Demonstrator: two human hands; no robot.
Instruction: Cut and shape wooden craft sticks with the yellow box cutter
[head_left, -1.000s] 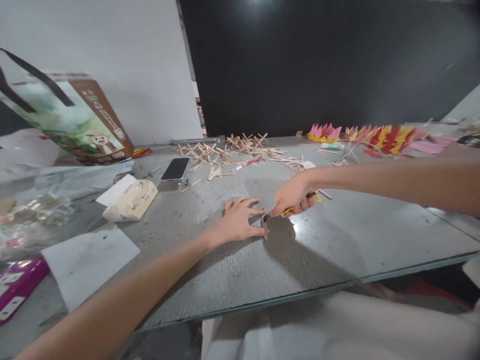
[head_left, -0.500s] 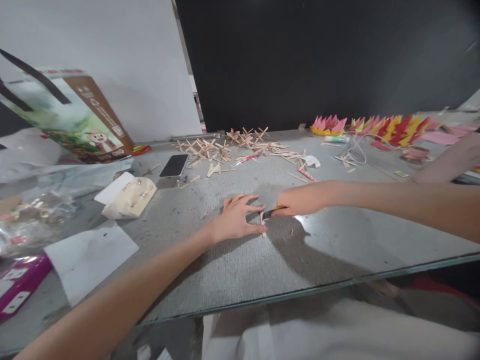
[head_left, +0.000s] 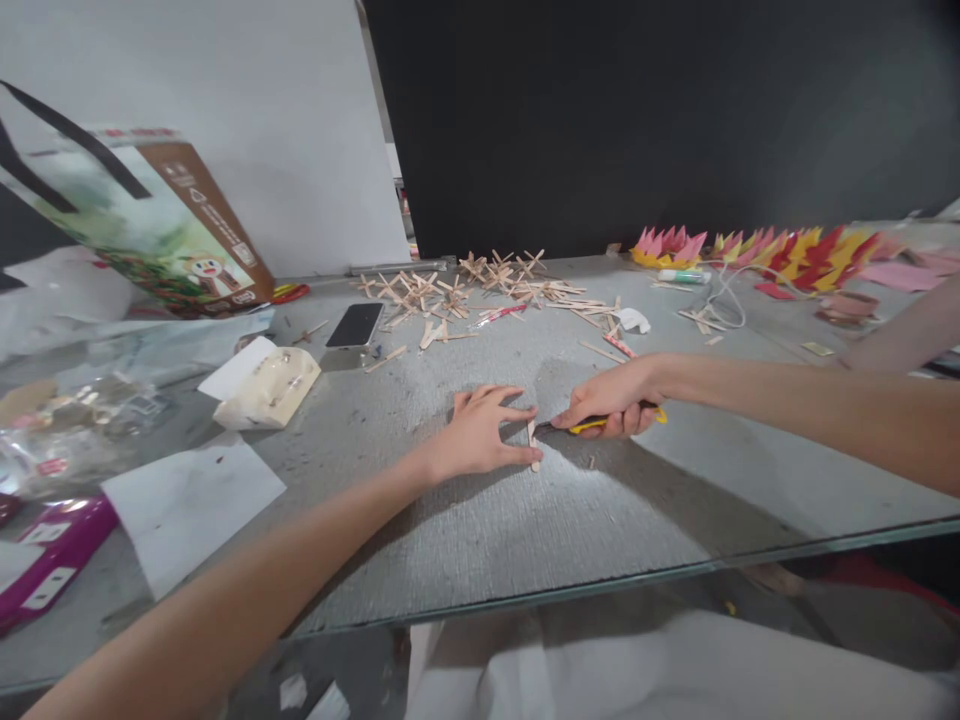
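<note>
My left hand [head_left: 480, 437] rests on the grey table, thumb and forefinger pinching a short wooden craft stick [head_left: 533, 445] at its two ends. The stick lies roughly upright in the view, flat on the tabletop. In my right hand [head_left: 615, 398] is a yellow and black utility knife [head_left: 589, 425], its handle wrapped by my fingers. Its blade points left and meets, or nearly meets, the middle of the stick; exact contact is too small to tell. A small wood scrap [head_left: 591, 462] lies just below the knife.
Behind my hands lies a heap of craft sticks [head_left: 427, 295], several joined into stars. A phone [head_left: 355, 325], an opened packet [head_left: 268, 388] and white paper [head_left: 193, 510] are on the left. Pink, red and yellow paper shapes [head_left: 817, 262] line the back right. The glass edge [head_left: 525, 604] runs in front.
My right hand has turned, so more of the knife's yellow handle shows. The left hand keeps its pinch on the stick. The whole view has shifted slightly.
</note>
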